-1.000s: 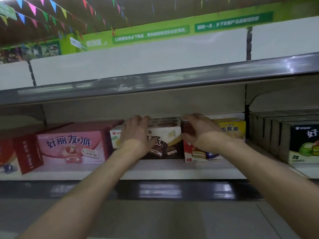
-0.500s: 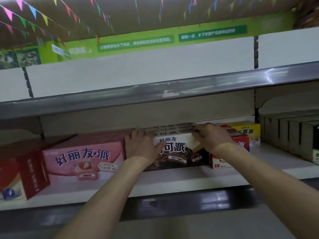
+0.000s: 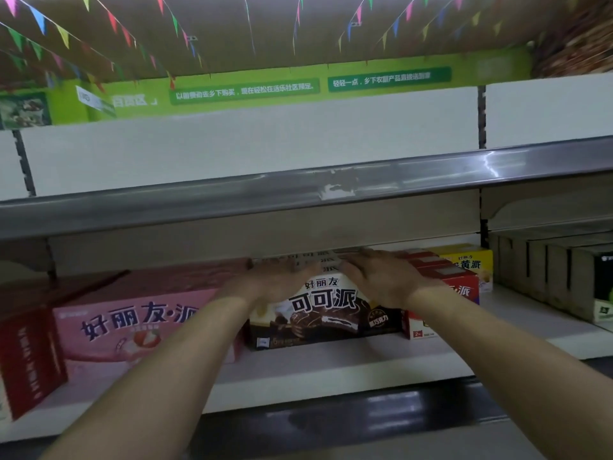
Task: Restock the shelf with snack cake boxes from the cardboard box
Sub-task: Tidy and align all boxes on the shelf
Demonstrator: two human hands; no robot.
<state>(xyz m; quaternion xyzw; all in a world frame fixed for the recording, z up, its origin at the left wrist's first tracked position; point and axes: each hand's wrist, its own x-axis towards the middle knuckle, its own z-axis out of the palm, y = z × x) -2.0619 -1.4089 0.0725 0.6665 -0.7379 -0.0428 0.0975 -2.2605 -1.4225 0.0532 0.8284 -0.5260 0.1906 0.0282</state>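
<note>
Brown cocoa-pie box (image 3: 326,313) on shelf (image 3: 331,370), left hand (image 3: 275,282), right hand (image 3: 381,277), straight fingers pressing its top

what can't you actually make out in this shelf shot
- Head view: the left hand and right hand cover the chocolate box's top front edge.
- Row depth behind it: hidden under the upper shelf.
- Green banner text: blurred.
- Cardboard box: out of frame.

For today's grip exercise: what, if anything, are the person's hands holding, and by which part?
Both hands lie on the chocolate snack cake box on the shelf: left hand at its top left, right hand at its top right. Whether the fingers grip it cannot be told.
</note>
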